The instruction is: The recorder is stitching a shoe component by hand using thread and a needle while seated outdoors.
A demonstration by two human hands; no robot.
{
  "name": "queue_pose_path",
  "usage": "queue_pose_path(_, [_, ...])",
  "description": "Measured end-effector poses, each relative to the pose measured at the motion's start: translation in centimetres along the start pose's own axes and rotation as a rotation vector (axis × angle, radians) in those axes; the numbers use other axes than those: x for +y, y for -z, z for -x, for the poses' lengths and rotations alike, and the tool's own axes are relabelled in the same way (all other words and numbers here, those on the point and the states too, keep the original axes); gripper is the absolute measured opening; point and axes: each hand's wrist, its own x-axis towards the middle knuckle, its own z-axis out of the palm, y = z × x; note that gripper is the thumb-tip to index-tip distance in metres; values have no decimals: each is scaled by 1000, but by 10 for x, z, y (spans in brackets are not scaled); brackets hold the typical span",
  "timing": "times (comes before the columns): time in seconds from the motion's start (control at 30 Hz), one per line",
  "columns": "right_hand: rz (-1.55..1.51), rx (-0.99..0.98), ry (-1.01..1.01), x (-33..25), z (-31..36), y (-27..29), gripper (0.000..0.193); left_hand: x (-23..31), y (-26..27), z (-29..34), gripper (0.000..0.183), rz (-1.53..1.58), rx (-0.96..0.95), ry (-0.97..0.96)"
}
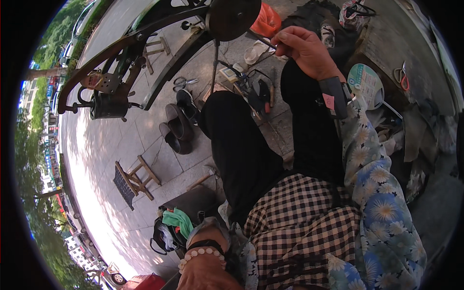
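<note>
The machine point(179, 65) stands at the far left, a dark metal frame of long curved arms with brownish, worn-looking patches. At its far right end is 1 broad, round, flat disc point(233, 20), nearly black; at its left end hang 1 dark cylinder point(109, 106) and a small plate point(108, 83) with holes. The right hand point(304, 51), far right, is closed in a pinch on the end of 1 thin dark rod point(263, 40) beside the disc; I cannot tell whether they join. The left hand point(209, 275) is near, cut off by the lower edge; its grip cannot be told. Dark slip-on shoes point(179, 123) lie on the paving point(186, 166) nearer than the machine.
</note>
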Motion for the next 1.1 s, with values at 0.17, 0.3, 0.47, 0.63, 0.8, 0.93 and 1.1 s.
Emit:
queue_pose_path(0.17, [33,23,-5,3,1,6,15,3,11,6,61,9,-84,-31])
queue_pose_path(0.3, [18,28,-3,5,2,8,16,15,14,-1,64,17,-77,51])
queue_pose_path(0.47, [34,0,13,4,-2,9,16,4,23,-8,69,167,-102,-72])
queue_pose_path(0.63, [5,8,43,7,-2,14,19,12,21,-11,65,142,-24,72])
queue_pose_path(0.8, [2,-26,60,9,-4,13,20,13,23,-13,61,76,-45,68])
queue_pose_path(0.93, [18,-33,47,9,-2,16,18,28,21,-8,59,-17,1,101])
queue_pose_path(1.1, [50,-47,41,7,-1,15,17,18,14,-8,58,-97,54,6])
